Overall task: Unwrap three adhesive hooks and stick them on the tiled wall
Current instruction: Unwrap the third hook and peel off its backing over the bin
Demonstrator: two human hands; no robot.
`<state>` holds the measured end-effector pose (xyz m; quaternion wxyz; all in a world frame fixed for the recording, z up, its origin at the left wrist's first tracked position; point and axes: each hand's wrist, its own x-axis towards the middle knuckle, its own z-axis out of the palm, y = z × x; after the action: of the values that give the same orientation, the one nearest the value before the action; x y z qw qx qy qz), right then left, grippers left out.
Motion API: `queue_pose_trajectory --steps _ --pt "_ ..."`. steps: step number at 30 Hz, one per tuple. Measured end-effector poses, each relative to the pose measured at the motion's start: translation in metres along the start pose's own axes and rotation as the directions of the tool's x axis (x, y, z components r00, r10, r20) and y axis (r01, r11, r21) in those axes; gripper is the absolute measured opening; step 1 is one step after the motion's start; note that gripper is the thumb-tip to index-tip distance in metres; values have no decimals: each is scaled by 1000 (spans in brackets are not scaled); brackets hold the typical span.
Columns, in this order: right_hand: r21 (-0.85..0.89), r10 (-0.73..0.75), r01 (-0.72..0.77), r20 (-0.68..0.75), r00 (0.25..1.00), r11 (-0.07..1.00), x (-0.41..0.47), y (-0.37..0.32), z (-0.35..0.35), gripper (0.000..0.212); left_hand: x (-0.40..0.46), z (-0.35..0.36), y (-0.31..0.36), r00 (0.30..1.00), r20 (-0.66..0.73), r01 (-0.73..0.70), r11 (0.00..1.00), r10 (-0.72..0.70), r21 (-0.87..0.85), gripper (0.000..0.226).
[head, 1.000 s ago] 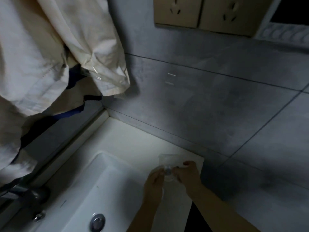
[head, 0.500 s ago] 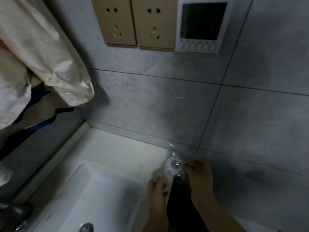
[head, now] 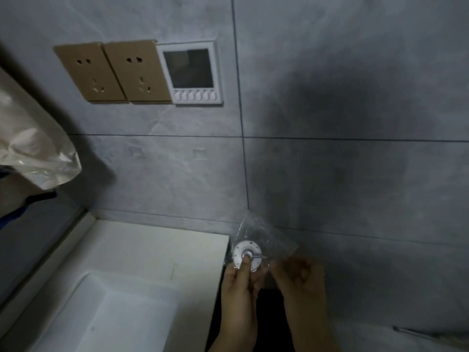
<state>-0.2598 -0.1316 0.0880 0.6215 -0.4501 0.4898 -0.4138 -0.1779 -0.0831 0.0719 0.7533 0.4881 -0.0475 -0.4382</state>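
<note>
While the left hand (head: pixel 238 283) pinches a round white hook (head: pixel 246 255) with its thumb pressed over the metal centre, the right hand (head: pixel 298 280) grips the edge of the clear wrapper (head: pixel 264 232) that still sits around the hook, its fingers curled on the plastic. Both hands meet low in the view, just past the right end of the white basin (head: pixel 132 252), in front of the grey tiled wall (head: pixel 330 97). Two faint square marks (head: pixel 199 153) show on the tile above the basin. Higher up, two sockets (head: pixel 113 72) covered in brown card sit beside a white control panel (head: pixel 191 74) with a row of buttons. Pale cloth (head: pixel 33 138) hangs at the left edge.
</note>
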Motion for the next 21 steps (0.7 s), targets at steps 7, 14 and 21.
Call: queue_pose_trajectory --steps 7,14,21 --pt "-416 -268 266 53 962 869 11 -37 -65 48 -18 27 -15 996 -21 -85 973 91 213 34" --pt "-613 -441 457 191 877 644 13 -53 -98 28 -41 46 -26 990 43 -139 912 133 386 26" --pt "-563 -427 397 86 900 725 17 -58 -123 11 -51 57 -27 987 68 -160 893 145 420 26"
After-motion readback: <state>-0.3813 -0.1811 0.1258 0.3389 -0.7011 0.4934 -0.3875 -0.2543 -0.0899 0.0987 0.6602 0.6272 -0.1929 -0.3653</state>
